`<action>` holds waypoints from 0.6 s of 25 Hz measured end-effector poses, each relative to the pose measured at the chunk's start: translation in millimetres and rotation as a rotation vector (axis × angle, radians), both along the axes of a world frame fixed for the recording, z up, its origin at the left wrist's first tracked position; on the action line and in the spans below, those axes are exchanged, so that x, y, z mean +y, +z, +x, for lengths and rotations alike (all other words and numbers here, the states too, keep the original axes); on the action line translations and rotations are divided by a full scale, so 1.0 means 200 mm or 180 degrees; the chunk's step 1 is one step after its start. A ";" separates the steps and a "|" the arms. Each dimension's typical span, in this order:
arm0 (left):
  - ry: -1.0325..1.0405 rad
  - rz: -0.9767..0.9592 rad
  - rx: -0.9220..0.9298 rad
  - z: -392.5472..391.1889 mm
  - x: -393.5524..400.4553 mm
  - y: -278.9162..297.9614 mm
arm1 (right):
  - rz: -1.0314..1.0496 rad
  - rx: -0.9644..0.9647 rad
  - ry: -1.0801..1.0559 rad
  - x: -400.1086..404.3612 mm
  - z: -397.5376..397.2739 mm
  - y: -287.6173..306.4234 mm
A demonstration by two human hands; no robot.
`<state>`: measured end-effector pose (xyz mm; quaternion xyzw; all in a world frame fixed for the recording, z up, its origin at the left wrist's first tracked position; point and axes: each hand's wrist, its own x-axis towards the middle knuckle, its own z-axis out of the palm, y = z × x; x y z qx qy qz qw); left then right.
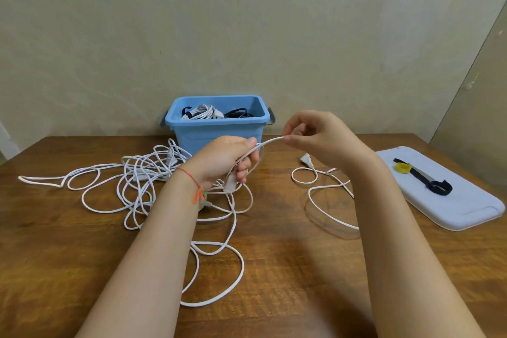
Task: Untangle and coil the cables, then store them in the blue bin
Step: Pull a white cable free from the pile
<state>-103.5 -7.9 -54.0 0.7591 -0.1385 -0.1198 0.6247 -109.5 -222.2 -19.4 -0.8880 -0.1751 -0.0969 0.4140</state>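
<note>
A long white cable (131, 189) lies in tangled loops across the left and middle of the wooden table (288, 261). My left hand (227, 162) grips one end of it, fingers curled round the cord and its connector. My right hand (318, 134) pinches the same cord a short way along, holding that stretch taut above the table. A second white cable (315, 189) with a plug lies in loose loops to the right, partly hidden by my right forearm. The blue bin (216, 129) stands at the back, holding coiled white and black cables.
The bin's pale lid (466, 208) lies flat at the right, carrying black hook-and-loop straps (436, 185) and a small yellow roll (402, 167). A plain wall rises behind the table. Bare wood shows in front, between my forearms.
</note>
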 end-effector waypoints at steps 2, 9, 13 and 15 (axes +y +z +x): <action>-0.0196 -0.0256 0.0192 -0.01 -0.03 0.01 | 0.0131 -0.0085 0.0111 0.02 0.00 0.00; -0.0609 -0.1963 0.0687 0.01 -0.04 0.04 | 0.0110 -0.0058 -0.0262 0.05 0.03 -0.02; 0.0605 -0.4045 0.1460 0.11 0.08 0.00 | -0.0067 0.0148 -0.0454 -0.01 0.03 -0.01; 0.1110 -0.4417 0.1537 0.14 0.11 -0.03 | 0.0058 0.0260 -0.0535 -0.02 0.02 -0.01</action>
